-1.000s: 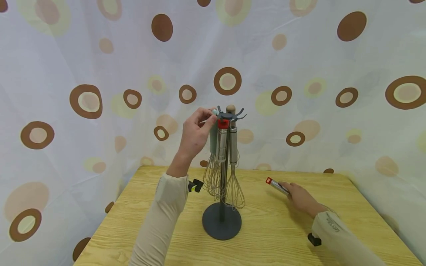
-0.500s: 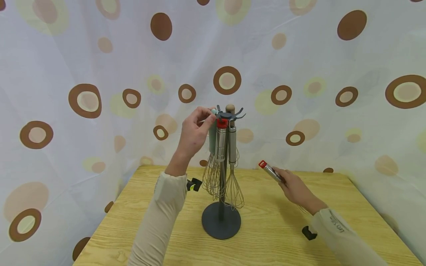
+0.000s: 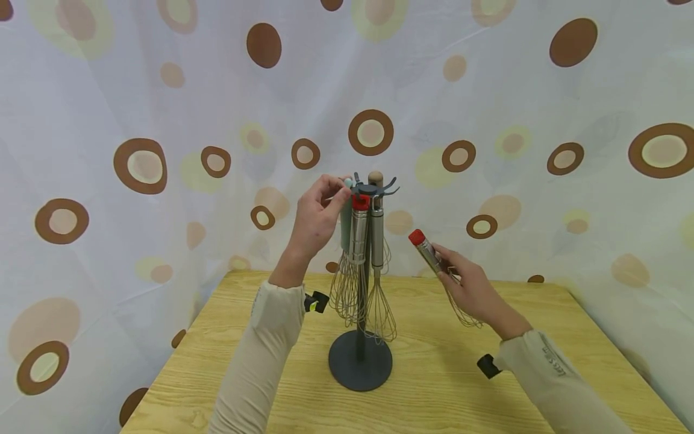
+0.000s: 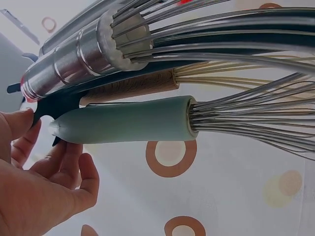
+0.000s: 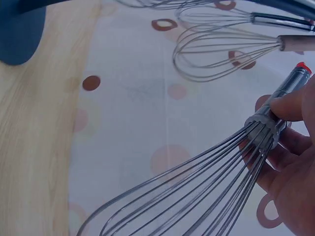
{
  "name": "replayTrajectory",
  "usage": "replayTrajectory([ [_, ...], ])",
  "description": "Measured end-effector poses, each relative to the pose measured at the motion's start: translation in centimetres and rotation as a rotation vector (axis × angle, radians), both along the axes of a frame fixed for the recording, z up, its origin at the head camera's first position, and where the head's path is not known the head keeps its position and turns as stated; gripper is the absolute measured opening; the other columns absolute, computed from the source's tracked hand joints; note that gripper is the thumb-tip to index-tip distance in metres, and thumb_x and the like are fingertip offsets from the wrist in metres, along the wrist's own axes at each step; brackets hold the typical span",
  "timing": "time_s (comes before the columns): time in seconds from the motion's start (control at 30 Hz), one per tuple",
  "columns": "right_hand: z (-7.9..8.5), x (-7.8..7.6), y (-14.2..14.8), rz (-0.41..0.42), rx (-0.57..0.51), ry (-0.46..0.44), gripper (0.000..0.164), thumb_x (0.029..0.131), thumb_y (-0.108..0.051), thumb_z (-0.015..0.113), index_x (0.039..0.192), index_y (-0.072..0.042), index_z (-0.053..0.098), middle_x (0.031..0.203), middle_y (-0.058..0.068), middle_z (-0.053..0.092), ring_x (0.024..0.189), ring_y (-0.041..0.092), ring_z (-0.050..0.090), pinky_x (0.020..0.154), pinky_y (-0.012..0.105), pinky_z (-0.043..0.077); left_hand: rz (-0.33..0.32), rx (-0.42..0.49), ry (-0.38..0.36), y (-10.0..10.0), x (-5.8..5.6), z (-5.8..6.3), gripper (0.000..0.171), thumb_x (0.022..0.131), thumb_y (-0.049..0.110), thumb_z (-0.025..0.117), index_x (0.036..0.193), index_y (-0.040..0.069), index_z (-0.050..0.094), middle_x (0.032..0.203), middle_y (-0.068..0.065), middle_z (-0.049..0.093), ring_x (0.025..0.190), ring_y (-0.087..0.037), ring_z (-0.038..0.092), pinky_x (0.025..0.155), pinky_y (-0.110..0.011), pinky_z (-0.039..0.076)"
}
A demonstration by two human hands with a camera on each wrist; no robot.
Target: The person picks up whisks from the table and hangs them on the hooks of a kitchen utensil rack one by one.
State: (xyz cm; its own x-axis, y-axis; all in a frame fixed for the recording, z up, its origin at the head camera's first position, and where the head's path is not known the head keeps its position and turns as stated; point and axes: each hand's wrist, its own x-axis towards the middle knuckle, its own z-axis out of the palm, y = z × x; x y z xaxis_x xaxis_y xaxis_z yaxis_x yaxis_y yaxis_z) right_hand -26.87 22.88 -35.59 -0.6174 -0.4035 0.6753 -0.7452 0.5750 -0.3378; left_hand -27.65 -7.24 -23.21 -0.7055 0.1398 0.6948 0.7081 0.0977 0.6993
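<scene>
A dark stand [image 3: 360,367] with curved hooks holds several hanging whisks. My left hand [image 3: 316,214] is at its top, thumb and fingers pinching a hook beside the tip of a pale green whisk [image 4: 128,120]. Next to that hang a red-tipped steel whisk [image 3: 358,238] and another steel whisk [image 3: 377,241]; a wooden-handled whisk [image 4: 133,89] hangs behind. To the right of the stand, my right hand [image 3: 473,289] grips a second red-tipped steel whisk [image 3: 430,256] by its handle. It is raised off the table and tilted, red end up and wires down.
The stand rests on a wood-grain table [image 3: 434,386]. A white curtain [image 3: 509,78] with brown and beige circles surrounds the table at the back and sides. Each wrist carries a small black camera mount [image 3: 490,366].
My right hand has lifted the red-tipped whisk from low over the table, moving it up and left toward the stand and tilting it more upright. The left hand has stayed at the hook.
</scene>
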Motion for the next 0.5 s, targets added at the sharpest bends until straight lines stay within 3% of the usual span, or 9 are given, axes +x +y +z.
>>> replayTrajectory([
  [0.13, 2.0, 0.7, -1.4, 0.052, -0.059, 0.020, 0.056, 0.086, 0.014, 0.059, 0.139, 0.003, 0.041, 0.114, 0.025, 0.059, 0.099, 0.034, 0.061, 0.077, 0.045, 0.052, 0.000, -0.001, -0.006, -0.1, 0.0, 0.1, 0.011, 0.097, 0.011, 0.054, 0.099, 0.000, 0.055, 0.126, -0.012, 0.059, 0.107, -0.024, 0.060, 0.089, -0.036, 0.048],
  [0.23, 3.5, 1.4, -2.5, 0.086, -0.099, 0.024, 0.056, 0.085, 0.016, 0.058, 0.137, 0.006, 0.041, 0.113, 0.026, 0.059, 0.098, 0.034, 0.060, 0.080, 0.028, 0.052, -0.003, 0.000, -0.010, 0.0, 0.0, 0.1, 0.011, 0.097, 0.011, 0.054, 0.100, 0.000, 0.055, 0.126, -0.013, 0.059, 0.107, -0.024, 0.060, 0.090, -0.036, 0.048],
  [0.37, 5.0, 1.8, -3.4, 0.136, -0.146, -0.017, 0.057, 0.088, 0.016, 0.054, 0.141, 0.004, 0.038, 0.116, 0.027, 0.057, 0.100, 0.032, 0.059, 0.085, 0.011, 0.042, -0.007, 0.004, -0.016, -0.1, 0.0, 0.1, 0.012, 0.097, 0.011, 0.053, 0.100, -0.001, 0.054, 0.127, -0.015, 0.058, 0.108, -0.023, 0.059, 0.091, -0.037, 0.047],
  [0.5, 5.7, 1.7, -3.9, 0.189, -0.191, -0.092, 0.059, 0.092, 0.013, 0.049, 0.146, -0.005, 0.033, 0.121, 0.025, 0.056, 0.102, 0.024, 0.059, 0.085, 0.014, 0.045, -0.013, 0.010, -0.019, -0.1, -0.1, 0.1, 0.012, 0.098, 0.011, 0.053, 0.100, -0.001, 0.053, 0.128, -0.018, 0.056, 0.111, -0.023, 0.058, 0.093, -0.037, 0.046],
])
